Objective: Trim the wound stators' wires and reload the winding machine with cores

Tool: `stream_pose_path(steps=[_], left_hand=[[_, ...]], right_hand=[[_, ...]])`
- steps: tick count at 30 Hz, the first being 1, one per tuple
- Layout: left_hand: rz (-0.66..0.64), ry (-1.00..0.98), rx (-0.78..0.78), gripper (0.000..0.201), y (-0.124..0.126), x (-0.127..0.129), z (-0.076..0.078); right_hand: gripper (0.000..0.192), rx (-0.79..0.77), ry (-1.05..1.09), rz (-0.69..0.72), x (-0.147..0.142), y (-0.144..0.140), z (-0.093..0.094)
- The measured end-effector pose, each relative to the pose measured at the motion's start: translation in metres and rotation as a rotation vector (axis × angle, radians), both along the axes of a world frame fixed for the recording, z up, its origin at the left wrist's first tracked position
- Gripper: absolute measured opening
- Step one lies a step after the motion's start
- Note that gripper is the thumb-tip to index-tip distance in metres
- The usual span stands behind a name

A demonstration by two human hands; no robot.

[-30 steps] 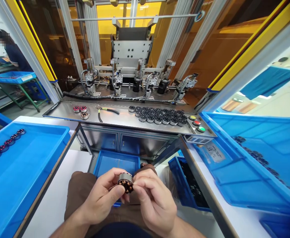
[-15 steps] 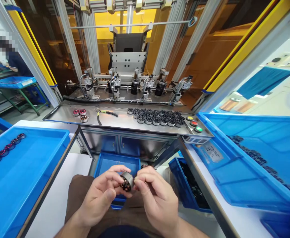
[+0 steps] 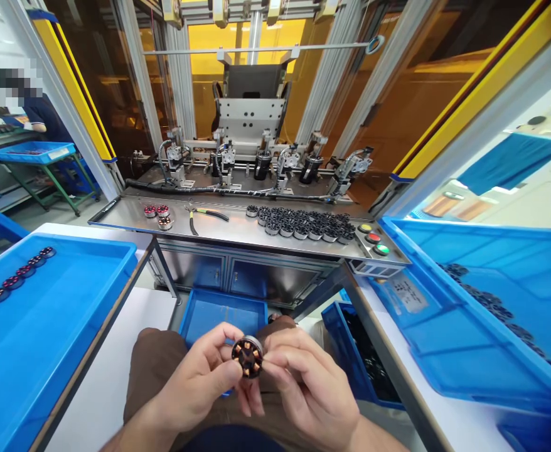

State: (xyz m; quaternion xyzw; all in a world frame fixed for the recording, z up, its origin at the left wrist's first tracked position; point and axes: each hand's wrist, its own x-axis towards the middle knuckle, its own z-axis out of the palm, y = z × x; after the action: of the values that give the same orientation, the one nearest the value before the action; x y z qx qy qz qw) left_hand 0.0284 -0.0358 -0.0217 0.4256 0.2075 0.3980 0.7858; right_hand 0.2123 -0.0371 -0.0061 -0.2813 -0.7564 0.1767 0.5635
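Both of my hands hold one small round motor stator (image 3: pixel 248 358) with copper windings, low in the middle of the view over my lap. My left hand (image 3: pixel 195 386) pinches its left side between thumb and fingers. My right hand (image 3: pixel 310 392) grips its right side. The wound face of the part is turned towards me.
A steel shelf (image 3: pixel 233 227) ahead carries pliers (image 3: pixel 200 215), three wound stators (image 3: pixel 159 213) and several dark parts (image 3: pixel 304 223), with coloured buttons (image 3: pixel 373 238) at its right end. Blue trays stand left (image 3: pixel 44 314) and right (image 3: pixel 473 301); blue bins (image 3: pixel 219 311) sit below. A person (image 3: pixel 26 107) works far left.
The stator has been turned in my fingers so its copper-wound face now points at me; earlier its metal rim showed. Both hands stayed in my lap.
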Motion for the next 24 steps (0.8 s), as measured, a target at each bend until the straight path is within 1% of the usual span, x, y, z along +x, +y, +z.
stream_pose_path(steps=[3, 6, 8, 10, 12, 14, 16, 19, 24], left_hand=[[0.06, -0.02, 0.033, 0.025, -0.001, 0.001, 0.002], [0.12, -0.008, 0.092, 0.026, -0.003, 0.002, 0.005], [0.203, 0.045, 0.165, 0.027, -0.004, 0.003, 0.004], [0.33, 0.135, 0.301, 0.03, -0.006, 0.003, 0.001], [0.445, 0.226, 0.491, 0.039, -0.007, 0.003, -0.002], [0.512, 0.294, 0.666, 0.051, -0.007, 0.003, -0.005], [0.542, 0.346, 0.774, 0.059, -0.006, 0.003, -0.005], [0.576, 0.413, 0.84, 0.062, -0.005, 0.003, -0.005], [0.594, 0.459, 0.835, 0.06, -0.006, 0.002, -0.004]], right_hand=[[0.014, -0.061, 0.045, -0.033, -0.003, -0.003, -0.001], [0.015, -0.164, 0.123, -0.071, -0.009, -0.005, -0.003], [0.016, -0.248, 0.185, -0.071, -0.012, -0.005, -0.004], [0.019, -0.36, 0.254, -0.039, -0.015, -0.006, -0.006], [0.024, -0.502, 0.338, 0.023, -0.016, -0.006, -0.01], [0.029, -0.667, 0.446, 0.111, -0.017, -0.006, -0.016], [0.031, -0.821, 0.555, 0.206, -0.018, -0.006, -0.023], [0.032, -0.959, 0.668, 0.277, -0.019, -0.006, -0.031], [0.033, -1.063, 0.752, 0.297, -0.022, -0.005, -0.03]])
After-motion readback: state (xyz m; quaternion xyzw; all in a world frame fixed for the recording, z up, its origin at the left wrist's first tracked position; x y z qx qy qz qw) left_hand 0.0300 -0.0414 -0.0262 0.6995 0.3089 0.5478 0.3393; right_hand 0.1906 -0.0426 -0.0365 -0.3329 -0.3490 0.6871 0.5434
